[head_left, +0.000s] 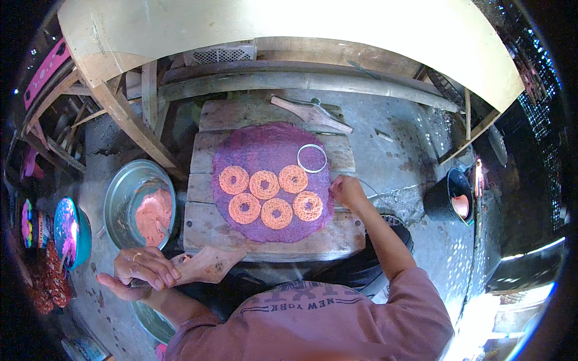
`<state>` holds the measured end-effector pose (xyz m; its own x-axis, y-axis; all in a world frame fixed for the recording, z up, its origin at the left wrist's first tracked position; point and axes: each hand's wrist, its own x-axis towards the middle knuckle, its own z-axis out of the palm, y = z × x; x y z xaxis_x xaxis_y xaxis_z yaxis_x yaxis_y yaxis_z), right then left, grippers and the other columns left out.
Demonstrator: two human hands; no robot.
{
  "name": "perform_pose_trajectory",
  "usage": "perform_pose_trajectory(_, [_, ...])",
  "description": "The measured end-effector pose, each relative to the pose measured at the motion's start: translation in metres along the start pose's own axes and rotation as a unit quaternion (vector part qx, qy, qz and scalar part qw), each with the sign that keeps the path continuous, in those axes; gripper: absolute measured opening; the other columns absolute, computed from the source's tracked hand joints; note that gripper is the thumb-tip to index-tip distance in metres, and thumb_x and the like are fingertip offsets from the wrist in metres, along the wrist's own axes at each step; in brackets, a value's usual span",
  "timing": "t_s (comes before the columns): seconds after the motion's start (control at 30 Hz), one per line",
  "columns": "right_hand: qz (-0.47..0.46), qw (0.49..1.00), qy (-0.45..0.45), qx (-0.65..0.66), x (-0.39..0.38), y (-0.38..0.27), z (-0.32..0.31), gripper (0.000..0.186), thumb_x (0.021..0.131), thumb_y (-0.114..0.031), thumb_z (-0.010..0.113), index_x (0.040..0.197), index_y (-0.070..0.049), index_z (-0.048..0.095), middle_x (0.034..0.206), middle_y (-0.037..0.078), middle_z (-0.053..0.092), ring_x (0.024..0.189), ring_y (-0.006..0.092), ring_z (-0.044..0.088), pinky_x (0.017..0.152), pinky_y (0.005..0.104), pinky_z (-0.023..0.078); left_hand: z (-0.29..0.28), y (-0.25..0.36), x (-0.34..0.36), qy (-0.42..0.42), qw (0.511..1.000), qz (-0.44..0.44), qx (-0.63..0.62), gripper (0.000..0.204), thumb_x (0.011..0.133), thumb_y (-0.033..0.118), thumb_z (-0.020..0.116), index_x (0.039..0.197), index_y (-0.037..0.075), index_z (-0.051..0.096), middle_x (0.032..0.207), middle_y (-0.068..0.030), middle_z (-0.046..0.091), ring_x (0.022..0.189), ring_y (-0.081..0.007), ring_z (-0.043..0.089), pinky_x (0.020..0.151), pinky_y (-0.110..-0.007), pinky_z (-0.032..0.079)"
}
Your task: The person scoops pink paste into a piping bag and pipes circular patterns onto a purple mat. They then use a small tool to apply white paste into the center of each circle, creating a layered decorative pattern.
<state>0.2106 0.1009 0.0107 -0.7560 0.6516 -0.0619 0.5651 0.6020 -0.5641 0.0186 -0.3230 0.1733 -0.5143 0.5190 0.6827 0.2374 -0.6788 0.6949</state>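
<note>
My left hand point(144, 271) is closed around a wooden paddle-like tool point(211, 265) in front of the low plank table point(198, 144). My right hand point(346, 194) is closed at the right edge of a purple mesh sheet point(259, 147), pinching it. On this sheet lie several orange lattice rings point(244, 208) with holes in their middles, and a thin white hoop point(312, 172). A second wooden tool point(301, 109) with a handle rests at the table's back. Left of the table, a metal bowl point(113, 198) holds pink paste point(150, 213) and a utensil.
A pale board point(289, 18) on a wooden frame point(126, 120) stands beyond the table. A dark bucket point(442, 192) with a pink object is at the right. A teal basin point(66, 228) sits at far left; another bowl point(150, 322) is partly hidden by my left arm.
</note>
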Motion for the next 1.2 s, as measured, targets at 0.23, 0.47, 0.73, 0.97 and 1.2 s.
perform_pose_trajectory(0.23, [-0.433, 0.883, -0.161, -0.080, -0.055, -0.085, 0.033, 0.013, 0.081, -0.011, 0.056, 0.086, 0.000, 0.060, 0.088, 0.018, 0.061, 0.083, 0.0350, 0.060, 0.076, 0.0432, 0.049, 0.000, 0.007, -0.006, -0.009, 1.000, 0.008, 0.003, 0.084, 0.097, 0.061, 0.013, 0.050, 0.004, 0.054, 0.045, -0.0134, 0.056, 0.035, -0.0234, 0.056, 0.033, -0.031, 0.044])
perform_pose_trajectory(0.47, [-0.490, 0.831, -0.164, -0.205, -0.098, -0.104, 0.064, 0.019, 0.076, -0.011, 0.056, 0.093, -0.003, 0.057, 0.085, 0.013, 0.060, 0.083, 0.0276, 0.061, 0.071, 0.0378, 0.050, -0.010, 0.029, -0.018, -0.004, 1.000, 0.010, 0.000, 0.084, 0.096, 0.061, 0.017, 0.049, 0.003, 0.056, 0.046, -0.0147, 0.057, 0.034, -0.0227, 0.056, 0.032, -0.029, 0.045])
perform_pose_trajectory(0.73, [-0.258, 0.940, -0.219, 0.042, -0.064, -0.173, 0.121, 0.023, 0.089, -0.019, 0.056, 0.089, 0.004, 0.058, 0.087, 0.022, 0.064, 0.078, 0.0392, 0.062, 0.068, 0.0455, 0.050, -0.011, 0.037, -0.026, -0.007, 0.991, 0.062, -0.118, 0.084, 0.096, 0.061, 0.021, 0.051, 0.001, 0.058, 0.045, -0.0141, 0.057, 0.033, -0.0219, 0.056, 0.030, -0.031, 0.046])
perform_pose_trajectory(0.97, [-0.216, 0.970, 0.053, 0.101, 0.087, -0.166, 0.076, 0.023, 0.085, -0.021, 0.063, 0.099, -0.004, 0.069, 0.097, 0.021, 0.067, 0.087, 0.0335, 0.066, 0.078, 0.0420, 0.051, -0.016, 0.050, -0.028, -0.037, 0.985, 0.056, -0.157, 0.093, 0.094, 0.065, 0.013, 0.059, -0.005, 0.063, 0.049, -0.0185, 0.059, 0.040, -0.0292, 0.061, 0.032, -0.037, 0.049])
perform_pose_trajectory(1.2, [-0.081, 0.991, 0.026, -0.108, 0.118, -0.067, 0.032, 0.043, 0.078, -0.029, 0.073, 0.111, -0.004, 0.062, 0.112, 0.019, 0.059, 0.098, 0.0405, 0.060, 0.085, 0.0442, 0.049, -0.014, 0.029, -0.002, -0.120, 0.965, 0.022, -0.231, 0.095, 0.092, 0.069, 0.013, 0.062, -0.005, 0.064, 0.055, -0.0210, 0.061, 0.043, -0.0301, 0.062, 0.033, -0.038, 0.049])
